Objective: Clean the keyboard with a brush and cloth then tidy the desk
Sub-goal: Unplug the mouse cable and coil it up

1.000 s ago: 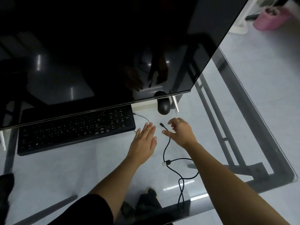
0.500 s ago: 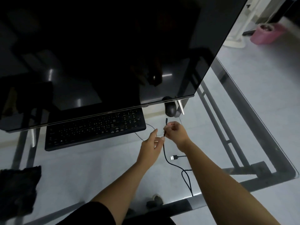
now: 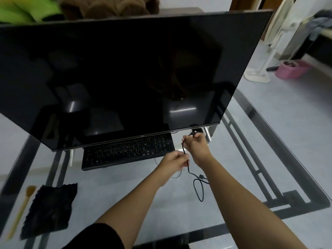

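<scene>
A black keyboard lies on the glass desk under the edge of a large dark monitor. A black USB cable trails in loops on the glass to the right of the keyboard. My right hand grips the cable's upper end, lifted off the desk. My left hand pinches the same cable a little lower. At the front left lie a black cloth and, beside it, a wooden-handled brush.
A black mouse sits mostly hidden behind my right hand under the monitor's corner. A thin keyboard wire runs on the glass. Beyond the desk, on the floor at the right, stand a white fan base and a pink tub.
Both hands have closed on the cable and lifted its upper end off the glass. The view has tilted up and back, bringing the cloth and brush into sight.
</scene>
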